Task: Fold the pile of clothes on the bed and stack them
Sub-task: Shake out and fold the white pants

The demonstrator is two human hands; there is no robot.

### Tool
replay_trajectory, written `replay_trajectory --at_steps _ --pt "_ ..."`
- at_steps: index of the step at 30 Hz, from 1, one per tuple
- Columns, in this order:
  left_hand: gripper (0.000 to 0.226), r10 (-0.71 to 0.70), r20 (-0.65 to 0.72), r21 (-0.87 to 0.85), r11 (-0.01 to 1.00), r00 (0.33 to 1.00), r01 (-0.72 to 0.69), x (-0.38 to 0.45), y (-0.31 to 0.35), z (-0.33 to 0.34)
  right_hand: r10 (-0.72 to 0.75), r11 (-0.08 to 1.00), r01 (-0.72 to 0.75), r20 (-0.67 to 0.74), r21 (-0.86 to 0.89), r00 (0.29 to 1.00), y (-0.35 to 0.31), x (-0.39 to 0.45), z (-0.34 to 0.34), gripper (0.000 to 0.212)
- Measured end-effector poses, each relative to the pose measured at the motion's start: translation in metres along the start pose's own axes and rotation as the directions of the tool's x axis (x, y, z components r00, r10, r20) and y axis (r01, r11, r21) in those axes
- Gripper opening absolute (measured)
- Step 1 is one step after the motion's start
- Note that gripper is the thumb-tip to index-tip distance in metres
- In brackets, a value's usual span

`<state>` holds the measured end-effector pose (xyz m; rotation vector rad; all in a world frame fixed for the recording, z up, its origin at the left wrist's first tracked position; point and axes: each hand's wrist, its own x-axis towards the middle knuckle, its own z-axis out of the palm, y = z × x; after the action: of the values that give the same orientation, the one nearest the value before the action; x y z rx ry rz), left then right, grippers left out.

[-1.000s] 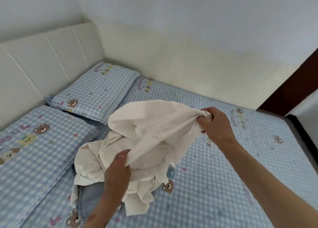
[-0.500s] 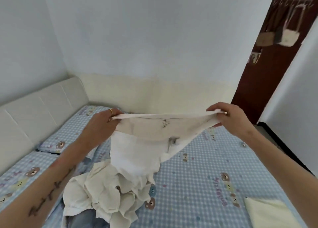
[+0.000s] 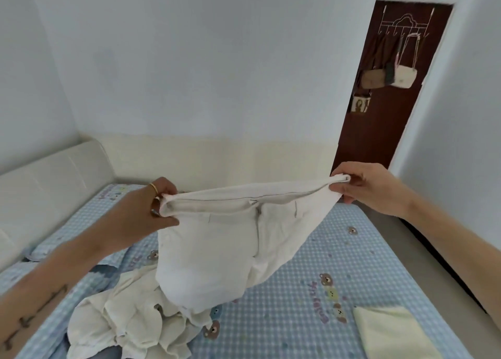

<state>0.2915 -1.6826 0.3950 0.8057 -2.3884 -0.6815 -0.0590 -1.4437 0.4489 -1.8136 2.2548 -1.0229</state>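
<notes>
I see both hands up over the bed (image 3: 284, 315), w/ a white garment (image 3: 225, 239) stretched between them. It looks like trousers or shorts, held by the waistband: there's a centre seam and what may be belt loops, but I can't tell which for sure. Left hand (image 3: 147, 209) has its grip closed tight on the left end of the waistband, thumb under, fingers curled over the bunched cloth; a gold ring (image 3: 154, 187) shows on one finger. Right hand (image 3: 363, 185) pinches the right end, fingers and thumb closed on the rolled edge. The band runs roughly level, right end a bit higher. The rest of the garment hangs down in a slack fold, and its lowest part touches or nearly touches the pile of clothes (image 3: 127, 329), can't say which.

That pile sits crumpled on the bed at lower left, mostly white/cream cloth w/ a bit of blue denim showing under its near edge. At lower right, well apart from the pile, a pale yellow folded item (image 3: 390, 331) lies flat on the blue checked sheet w/ bear prints. Pillows (image 3: 81, 231) in the same print lie along the cream headboard (image 3: 46, 180) on the left. Behind, a dark brown door (image 3: 385, 131) w/ bags (image 3: 387, 78) hanging from an over-door rack.
</notes>
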Motion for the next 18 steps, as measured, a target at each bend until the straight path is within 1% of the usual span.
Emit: replay_trajectory --at_steps 1,2,3,4,5,6,7,8,9,11,13,14,16,18 --pt "0.031 0.048 -0.044 0.023 0.999 0.998 -0.047 -0.002 0.005 0.0 -0.022 0.999 0.023 0.031 -0.031 0.999 0.002 -0.001 -0.007 0.001" --pt "0.022 0.082 -0.05 -0.045 0.995 0.995 -0.084 -0.005 0.009 -0.002 -0.039 0.999 0.041 0.075 -0.026 0.996 0.004 -0.004 -0.014 0.004" --pt "0.013 0.104 -0.031 -0.168 0.98 0.994 -0.108 -0.006 0.013 -0.007 -0.058 0.998 0.055 0.133 0.023 0.989 0.005 -0.007 -0.023 0.012" --pt "0.008 0.126 -0.012 -0.303 0.945 0.992 -0.124 -0.006 0.017 -0.013 -0.079 0.992 0.058 0.19 0.109 0.979 0.005 -0.01 -0.03 0.019" --pt "0.008 0.149 -0.008 -0.401 0.905 0.989 -0.14 -0.005 0.023 -0.019 -0.093 0.978 0.046 0.226 0.205 0.97 0.005 -0.012 -0.035 0.023" --pt "0.011 0.157 -0.023 -0.451 0.88 0.987 -0.15 -0.001 0.028 -0.023 -0.091 0.956 0.019 0.236 0.293 0.968 0.004 -0.013 -0.037 0.024" --pt "0.012 0.153 -0.048 -0.458 0.875 0.987 -0.158 0.005 0.033 -0.025 -0.073 0.935 -0.011 0.222 0.356 0.972 0.004 -0.009 -0.036 0.024" --pt "0.014 0.136 -0.072 -0.452 0.879 0.988 -0.154 0.012 0.037 -0.022 -0.035 0.923 -0.037 0.18 0.382 0.983 0.005 -0.004 -0.032 0.028" --pt "0.017 0.099 -0.086 -0.453 0.882 0.991 -0.128 0.02 0.04 -0.017 0.02 0.927 -0.06 0.113 0.369 0.993 0.007 0.004 -0.026 0.033" --pt "0.021 0.022 -0.099 -0.467 0.882 0.995 -0.066 0.04 0.039 -0.004 0.149 0.949 -0.132 -0.038 0.285 0.988 0.013 0.023 -0.011 0.038" --pt "0.031 -0.086 -0.161 -0.447 0.894 0.983 0.005 0.06 0.034 0.013 0.29 0.946 -0.256 -0.168 0.197 0.942 0.016 0.04 0.006 0.039" --pt "0.034 -0.167 -0.216 -0.431 0.9 0.962 0.059 0.068 0.032 0.021 0.351 0.931 -0.313 -0.227 0.185 0.909 0.015 0.047 0.014 0.039" --pt "0.032 -0.318 -0.316 -0.415 0.893 0.894 0.171 0.08 0.037 0.034 0.429 0.903 -0.385 -0.333 0.192 0.84 0.005 0.056 0.028 0.036" --pt "0.026 -0.379 -0.366 -0.442 0.875 0.85 0.199 0.088 0.051 0.043 0.455 0.891 -0.402 -0.409 0.212 0.791 -0.01 0.062 0.038 0.033"
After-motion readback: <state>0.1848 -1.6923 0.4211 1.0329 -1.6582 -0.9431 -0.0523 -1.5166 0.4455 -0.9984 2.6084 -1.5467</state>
